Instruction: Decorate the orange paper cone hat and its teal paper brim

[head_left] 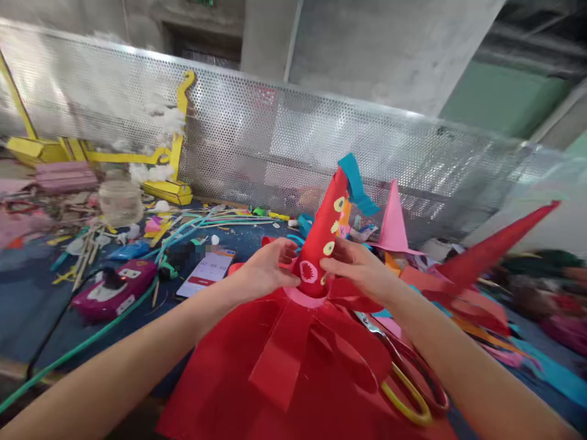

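A red paper cone [318, 235] stands in front of me, leaning slightly right. It bears yellow eye-like cut-outs, a pink-ringed mouth shape and a blue paper strip [355, 183] at its tip. My left hand [270, 266] curls against its lower left side, and my right hand [355, 266] grips it from the right, thumb on the front. Some fingertips are hidden behind the cone. Red paper strips [282, 351] fan out from its base over a large red paper sheet [215, 391]. Beneath my right forearm lies a pair of scissors [408, 391] with yellow-lined handles.
To the left are a phone [206, 273], a magenta power strip [114, 289], a teal cord [87, 348], sticks and scraps. A pink paper cone [393, 223] and another red cone [499, 250] stand at right. Yellow cardboard structures [178, 140] and a perforated metal panel [284, 146] are behind.
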Demonstrator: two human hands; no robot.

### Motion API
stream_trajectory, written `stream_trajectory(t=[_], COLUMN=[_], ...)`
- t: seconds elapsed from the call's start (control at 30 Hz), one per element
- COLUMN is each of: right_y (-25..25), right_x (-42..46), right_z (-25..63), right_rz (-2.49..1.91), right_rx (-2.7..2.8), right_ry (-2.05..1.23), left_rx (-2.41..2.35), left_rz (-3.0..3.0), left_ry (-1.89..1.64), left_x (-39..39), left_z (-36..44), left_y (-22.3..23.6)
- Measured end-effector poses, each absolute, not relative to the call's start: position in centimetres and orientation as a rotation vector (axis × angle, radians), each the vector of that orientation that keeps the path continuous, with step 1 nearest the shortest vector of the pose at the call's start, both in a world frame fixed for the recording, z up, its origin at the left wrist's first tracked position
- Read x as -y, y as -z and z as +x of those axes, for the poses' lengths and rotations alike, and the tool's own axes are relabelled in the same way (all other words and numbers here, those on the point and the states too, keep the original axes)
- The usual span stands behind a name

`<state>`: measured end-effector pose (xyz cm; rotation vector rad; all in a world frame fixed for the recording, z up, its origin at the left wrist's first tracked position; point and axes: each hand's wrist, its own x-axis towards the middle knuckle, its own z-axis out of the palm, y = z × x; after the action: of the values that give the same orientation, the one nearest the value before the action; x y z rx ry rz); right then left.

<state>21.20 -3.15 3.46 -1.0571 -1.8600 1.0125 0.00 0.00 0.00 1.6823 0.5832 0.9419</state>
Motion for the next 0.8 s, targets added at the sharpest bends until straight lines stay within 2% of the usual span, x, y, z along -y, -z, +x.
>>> stream_trajectory(t=[0.4,0.8], right_y=[-3.7,-3.2], right_x=[4.7,6.4], right_z=[20.4,20.0], right_rz=[-1.128,-1.162], right_rx=[1.802,1.770], right_ry=[-0.881,-0.804], left_rx=[-0.992,-0.998], left_rz=[1.868,2.040], left_ry=[-1.245,-1.341], left_x=[3.1,4.3], left_z=[1.1,1.5], left_y=[0.3,1.1])
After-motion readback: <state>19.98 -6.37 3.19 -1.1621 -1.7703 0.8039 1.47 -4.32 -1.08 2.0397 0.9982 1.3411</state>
